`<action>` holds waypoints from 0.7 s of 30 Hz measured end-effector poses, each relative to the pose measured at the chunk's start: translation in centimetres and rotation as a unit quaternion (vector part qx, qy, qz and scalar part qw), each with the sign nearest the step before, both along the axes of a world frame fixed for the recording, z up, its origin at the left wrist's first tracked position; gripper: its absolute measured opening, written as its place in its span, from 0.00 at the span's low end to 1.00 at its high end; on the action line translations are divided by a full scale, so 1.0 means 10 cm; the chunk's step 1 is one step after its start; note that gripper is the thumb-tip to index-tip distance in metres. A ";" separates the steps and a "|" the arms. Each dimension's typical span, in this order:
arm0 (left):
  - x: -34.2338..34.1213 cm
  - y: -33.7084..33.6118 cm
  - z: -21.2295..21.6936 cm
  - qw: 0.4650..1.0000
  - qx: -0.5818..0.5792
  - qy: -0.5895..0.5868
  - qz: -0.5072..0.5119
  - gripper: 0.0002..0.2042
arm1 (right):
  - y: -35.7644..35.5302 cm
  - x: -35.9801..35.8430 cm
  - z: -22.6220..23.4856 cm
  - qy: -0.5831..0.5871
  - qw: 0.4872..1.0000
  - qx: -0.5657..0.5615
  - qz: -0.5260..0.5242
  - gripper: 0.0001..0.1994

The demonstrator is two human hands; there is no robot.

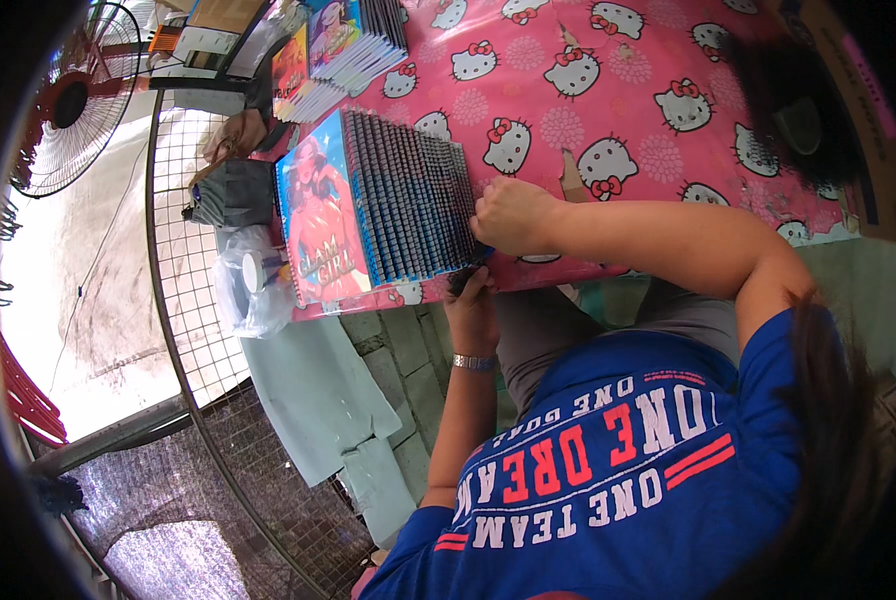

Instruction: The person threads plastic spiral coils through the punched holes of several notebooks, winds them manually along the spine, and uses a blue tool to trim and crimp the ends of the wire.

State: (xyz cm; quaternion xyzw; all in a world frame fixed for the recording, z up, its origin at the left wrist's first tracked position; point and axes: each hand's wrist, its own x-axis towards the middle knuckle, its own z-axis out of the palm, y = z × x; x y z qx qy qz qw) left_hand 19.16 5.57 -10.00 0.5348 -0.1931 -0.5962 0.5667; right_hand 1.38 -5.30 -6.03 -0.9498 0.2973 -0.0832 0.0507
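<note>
A thick row of spiral notebooks (413, 200) stands near the table's front edge. Its left end shows a colourful cover with a pink figure on blue; dark wire coils run along the top. At the row's right end my right hand (516, 216) is closed, knuckles up, with its fingertips hidden against the last notebook. My left hand (471, 305), with a metal-banded watch (474, 362) on its wrist, comes up from below the table edge. Its fingers close on the dark near corner of that end notebook. Exactly what each fingertip pinches is hard to make out.
A pink table cover (558, 130) with cat faces lies under the notebooks. More notebook stacks (363, 45) stand at the far left. Beside the table's left edge are a clear plastic bag (251, 285), a grey bag (233, 195), wire mesh (183, 230) and a fan (73, 100).
</note>
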 end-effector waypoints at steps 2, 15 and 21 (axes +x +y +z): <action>-0.01 0.00 -0.03 1.000 0.001 0.002 0.008 0.06 | 0.05 0.03 0.01 0.015 1.000 0.012 -0.002 0.08; 0.04 0.01 0.02 0.999 0.009 0.039 0.010 0.05 | -0.05 -0.06 -0.14 -0.033 0.999 -0.016 -0.023 0.09; 0.10 0.03 -0.03 0.999 0.006 0.046 0.003 0.05 | -0.03 -0.15 -0.15 -0.074 0.993 -0.086 -0.018 0.08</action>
